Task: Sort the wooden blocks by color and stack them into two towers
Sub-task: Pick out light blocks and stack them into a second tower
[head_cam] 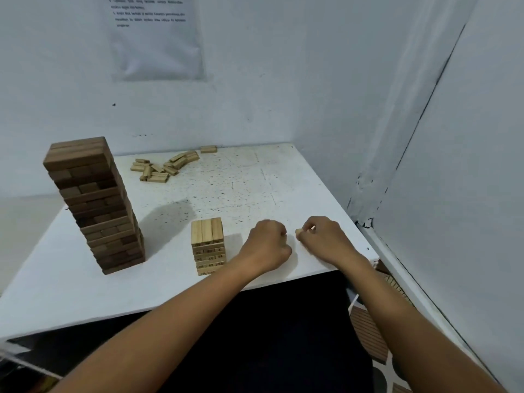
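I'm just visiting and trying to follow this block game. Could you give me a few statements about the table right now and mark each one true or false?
1. The dark tower is taller than the light tower. True.
2. The loose light blocks lie at the near edge, beside the hands. False: they lie at the far side, near the wall.
3. The right hand grips a light block. True.
4. The left hand rests on top of the light tower. False: it is curled on the table, right of that tower.
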Available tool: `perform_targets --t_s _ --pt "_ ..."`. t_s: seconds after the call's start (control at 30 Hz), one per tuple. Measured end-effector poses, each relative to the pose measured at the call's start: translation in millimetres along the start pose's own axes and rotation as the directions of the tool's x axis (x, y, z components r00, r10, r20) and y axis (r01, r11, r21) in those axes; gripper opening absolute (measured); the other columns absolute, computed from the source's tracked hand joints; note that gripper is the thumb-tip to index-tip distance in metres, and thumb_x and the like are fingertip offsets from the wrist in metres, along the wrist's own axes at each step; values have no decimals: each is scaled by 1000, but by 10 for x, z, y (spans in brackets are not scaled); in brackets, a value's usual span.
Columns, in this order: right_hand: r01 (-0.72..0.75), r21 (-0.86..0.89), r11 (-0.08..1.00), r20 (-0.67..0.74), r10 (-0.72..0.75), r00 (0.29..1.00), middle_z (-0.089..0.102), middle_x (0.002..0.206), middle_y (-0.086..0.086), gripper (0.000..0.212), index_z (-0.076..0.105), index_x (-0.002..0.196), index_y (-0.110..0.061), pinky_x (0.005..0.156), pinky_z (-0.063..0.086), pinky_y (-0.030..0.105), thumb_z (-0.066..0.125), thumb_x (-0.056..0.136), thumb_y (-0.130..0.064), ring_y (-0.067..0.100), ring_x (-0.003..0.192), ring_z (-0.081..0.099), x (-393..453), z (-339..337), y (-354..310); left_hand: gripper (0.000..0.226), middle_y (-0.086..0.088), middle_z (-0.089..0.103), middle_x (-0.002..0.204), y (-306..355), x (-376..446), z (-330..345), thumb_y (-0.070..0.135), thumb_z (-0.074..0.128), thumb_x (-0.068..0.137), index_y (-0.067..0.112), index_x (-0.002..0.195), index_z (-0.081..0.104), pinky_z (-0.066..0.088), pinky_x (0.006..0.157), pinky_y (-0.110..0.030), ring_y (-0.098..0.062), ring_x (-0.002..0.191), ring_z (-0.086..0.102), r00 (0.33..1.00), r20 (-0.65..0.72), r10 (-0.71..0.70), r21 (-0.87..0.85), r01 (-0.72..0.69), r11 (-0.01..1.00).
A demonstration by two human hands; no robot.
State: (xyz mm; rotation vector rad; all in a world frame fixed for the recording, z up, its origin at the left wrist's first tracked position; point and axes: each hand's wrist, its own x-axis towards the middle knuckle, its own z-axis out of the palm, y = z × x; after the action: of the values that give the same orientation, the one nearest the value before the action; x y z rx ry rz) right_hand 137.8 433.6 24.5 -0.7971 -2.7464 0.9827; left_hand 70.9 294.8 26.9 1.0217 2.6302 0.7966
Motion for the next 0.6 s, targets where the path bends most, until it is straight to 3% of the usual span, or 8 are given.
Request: perform_targets --t_s 0.1,0.17,0.27,0.33,0.43,0.5,0.57,0.6 --pt "21 -65 998 -11 -22 1000 64 98 0 22 63 95 -13 75 46 32 57 90 -34 22 90 59 -40 101 -87 21 -6 42 58 -64 -25 25 11 55 80 2 61 50 30 52 -31 -27 64 43 1000 -21 -5 30 5 1000" --pt "25 -84 996 -18 -27 999 63 103 0 24 64 99 -14 72 42 30 58 89 -35 22 93 59 -30 151 -119 27 -5 35 56 -72 -41 29 12 54 82 5 58 44 23 51 -31 -29 63 39 999 -36 -10 -6 9 1000" --pt "12 -81 997 0 -12 1000 64 109 4 29 66 105 -10 75 44 31 59 88 -33 25 98 60 -15 182 -145 30 -7 43 69 -87 -60 53 22 54 87 10 60 48 28 60 -31 -30 77 49 999 -35 -28 -75 25 997" --pt "-3 -24 1000 28 3 1000 67 110 13 31 67 109 -2 81 50 35 56 89 -22 31 101 62 -5 149 -128 27 -5 46 76 -107 -79 56 29 55 82 16 61 47 31 61 -28 -29 88 52 1000 -17 -1 -93 -1 996" --pt "-2 69 998 49 -1 999 66 115 12 36 64 122 -5 81 47 25 52 88 -8 26 102 63 1 59 -49 26 -11 61 96 -142 -119 33 30 54 73 7 83 60 48 75 -37 -23 90 58 997 7 75 -90 -74 993" --pt "16 103 995 -15 -15 1000 67 97 3 38 65 120 -10 70 43 16 52 86 -3 14 84 62 -3 36 18 16 -12 63 93 -159 -134 20 20 61 73 9 85 59 50 77 -43 -22 80 58 994 4 105 -101 -104 989" --pt "33 115 993 -97 -22 995 62 74 -6 31 68 110 -13 57 38 12 55 84 -3 5 67 56 -17 42 77 27 -4 63 92 -189 -142 25 12 66 75 6 101 69 50 74 -33 -18 79 58 993 -1 117 -126 -116 985" --pt "31 109 994 -120 -18 993 60 69 -8 27 69 105 -15 58 38 16 58 83 -5 6 67 56 -24 49 100 33 0 62 91 -202 -136 25 10 68 75 8 108 70 47 72 -26 -15 79 57 993 -6 118 -130 -118 984"
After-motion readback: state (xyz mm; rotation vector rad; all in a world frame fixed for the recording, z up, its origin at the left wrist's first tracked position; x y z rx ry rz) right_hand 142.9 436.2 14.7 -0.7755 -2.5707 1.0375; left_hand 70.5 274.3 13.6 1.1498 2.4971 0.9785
